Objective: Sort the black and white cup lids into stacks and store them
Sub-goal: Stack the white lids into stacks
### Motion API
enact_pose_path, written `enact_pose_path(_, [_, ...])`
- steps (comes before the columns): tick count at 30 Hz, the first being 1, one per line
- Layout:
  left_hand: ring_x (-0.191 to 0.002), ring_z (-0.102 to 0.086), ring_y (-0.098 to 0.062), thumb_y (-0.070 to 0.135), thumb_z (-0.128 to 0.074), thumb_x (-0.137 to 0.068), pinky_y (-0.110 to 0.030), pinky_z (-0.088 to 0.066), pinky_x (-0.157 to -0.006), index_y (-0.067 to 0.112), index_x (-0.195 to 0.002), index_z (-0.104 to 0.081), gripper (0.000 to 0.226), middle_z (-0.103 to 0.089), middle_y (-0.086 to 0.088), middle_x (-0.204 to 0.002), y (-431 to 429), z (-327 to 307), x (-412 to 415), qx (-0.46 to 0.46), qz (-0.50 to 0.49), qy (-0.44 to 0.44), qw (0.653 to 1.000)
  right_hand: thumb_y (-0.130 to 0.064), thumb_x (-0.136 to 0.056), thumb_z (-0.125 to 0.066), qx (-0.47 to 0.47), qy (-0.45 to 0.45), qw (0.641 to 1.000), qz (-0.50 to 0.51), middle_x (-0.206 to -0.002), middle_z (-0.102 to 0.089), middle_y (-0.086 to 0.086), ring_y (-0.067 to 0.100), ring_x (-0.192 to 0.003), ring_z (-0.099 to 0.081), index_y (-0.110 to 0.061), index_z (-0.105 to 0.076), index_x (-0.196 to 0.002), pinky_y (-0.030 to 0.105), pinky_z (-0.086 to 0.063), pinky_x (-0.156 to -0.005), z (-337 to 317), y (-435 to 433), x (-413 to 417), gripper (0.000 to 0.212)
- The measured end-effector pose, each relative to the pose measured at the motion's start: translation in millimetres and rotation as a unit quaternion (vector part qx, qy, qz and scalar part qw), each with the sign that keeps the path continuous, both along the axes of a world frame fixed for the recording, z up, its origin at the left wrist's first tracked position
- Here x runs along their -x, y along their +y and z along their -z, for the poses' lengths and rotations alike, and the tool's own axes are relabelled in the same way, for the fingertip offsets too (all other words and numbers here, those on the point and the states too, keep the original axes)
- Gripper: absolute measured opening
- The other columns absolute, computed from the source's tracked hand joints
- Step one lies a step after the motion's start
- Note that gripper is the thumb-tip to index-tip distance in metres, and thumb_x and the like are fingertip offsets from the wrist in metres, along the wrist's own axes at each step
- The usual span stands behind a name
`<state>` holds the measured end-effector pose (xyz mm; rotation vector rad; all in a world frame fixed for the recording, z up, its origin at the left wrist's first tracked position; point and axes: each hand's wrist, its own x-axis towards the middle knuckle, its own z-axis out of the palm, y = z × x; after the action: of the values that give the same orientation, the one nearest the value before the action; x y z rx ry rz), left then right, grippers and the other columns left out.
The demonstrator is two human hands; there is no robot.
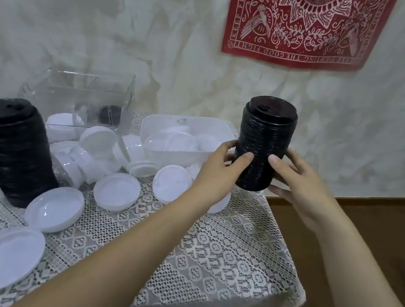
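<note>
The tall stack of black lids (265, 139) stands upright at the far right corner of the table. Its lower front is partly covered by thumbs, and its base meets the table edge where I cannot tell whether it rests on the lace cloth (221, 248) or is lifted just clear. It is a ribbed, glossy dark column, and the top lid shows a small sip opening. The left hand (220, 166) grips its left side and the right hand (299, 186) its right side, fingers curled round the back and out of sight. Just left of it sits a white tub (169, 155) holding white lids whose number is hard to make out. Loose white lids (116, 191) lie scattered across the cloth. At the far left a second black stack (10, 151) leans slightly, blurred. Behind it stands a clear container (87, 91), its contents indistinct. A red cloth (302, 23) on the wall is cut off at the top.
</note>
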<state>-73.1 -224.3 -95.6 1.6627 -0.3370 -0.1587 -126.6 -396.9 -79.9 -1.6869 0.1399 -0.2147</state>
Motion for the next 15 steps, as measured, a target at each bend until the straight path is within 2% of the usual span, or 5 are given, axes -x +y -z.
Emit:
enact_pose_path(3, [-0.127,-0.061,-0.019,0.039,-0.06,-0.103,-0.043,-0.048,-0.112,0.026,-0.149,-0.046,0.05,-0.062,-0.004,-0.139,-14,5,-11,-0.006,0.01,0.028,1.0,-0.039,-0.095,-0.07,-0.001,0.019,1.0,0.003,-0.13,-0.069,-0.011,0.003,-0.113,-0.068,-0.036,-0.049,-0.15,0.04,-0.052,-0.104,9,-10,-14,0.059])
enact_pose_path(6, [-0.131,-0.057,-0.021,0.031,-0.055,-0.105,-0.043,-0.046,-0.113,0.025,-0.151,-0.04,0.049,-0.058,-0.004,-0.144,-21,7,-18,-0.025,0.02,0.054,0.998,-0.033,-0.097,-0.069,-0.02,0.031,0.999,-0.002,-0.13,-0.068,-0.009,0.003,-0.113,-0.067,-0.033,-0.048,-0.15,0.041,-0.053,-0.105,20,-12,-26,0.058])
enact_pose_path(10, [-0.129,-0.057,-0.024,0.015,-0.049,-0.103,-0.044,-0.046,-0.112,0.023,-0.151,-0.036,0.051,-0.058,-0.006,-0.142,-17,9,-23,-0.081,0.022,0.053,0.995,-0.025,-0.093,-0.075,-0.034,0.028,0.999,-0.015,-0.124,-0.073,-0.011,0.006,-0.111,-0.07,-0.038,-0.058,-0.138,0.036,-0.056,-0.097,33,-12,-36,0.05])
enact_pose_path(13, [-0.125,-0.057,-0.026,0.014,-0.043,-0.103,-0.045,-0.047,-0.109,0.02,-0.148,-0.035,0.047,-0.058,-0.009,-0.14,-8,11,-18,-0.143,0.015,0.035,0.989,-0.023,-0.091,-0.076,-0.029,0.021,0.999,-0.035,-0.119,-0.075,-0.011,0.008,-0.11,-0.071,-0.038,-0.06,-0.133,0.031,-0.059,-0.088,39,-8,-38,0.047])
enact_pose_path(15, [-0.122,-0.057,-0.027,0.014,-0.042,-0.103,-0.04,-0.047,-0.105,0.018,-0.147,-0.034,0.045,-0.058,-0.01,-0.138,0,11,-13,-0.182,0.008,0.02,0.983,-0.022,-0.091,-0.076,-0.031,0.022,0.998,-0.056,-0.122,-0.075,-0.007,0.012,-0.112,-0.072,-0.035,-0.06,-0.136,0.034,-0.059,-0.089,44,-4,-37,0.05])
